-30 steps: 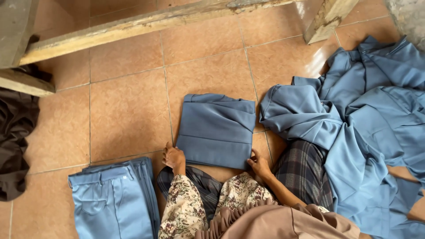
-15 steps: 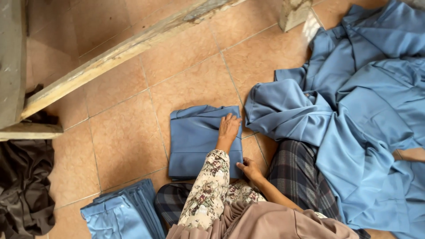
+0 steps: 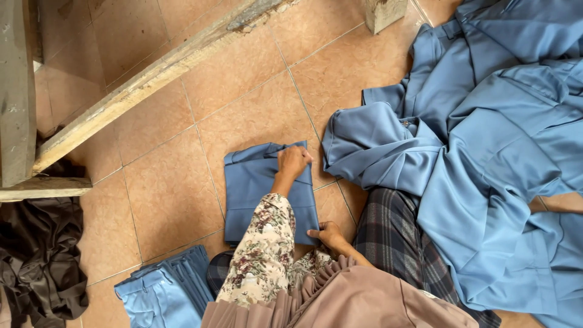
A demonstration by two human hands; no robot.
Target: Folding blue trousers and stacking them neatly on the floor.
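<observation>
Folded blue garment (image 3: 258, 194) gripped at far edge by left hand (image 3: 293, 161), near corner pinned under right hand's (image 3: 326, 234) flat fingers; big unfolded heap (image 3: 486, 140) remaining right.

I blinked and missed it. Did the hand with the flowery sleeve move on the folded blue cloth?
Yes. The left hand slid from the near edge of the folded blue cloth to its far edge, away from the person's lap.
</observation>
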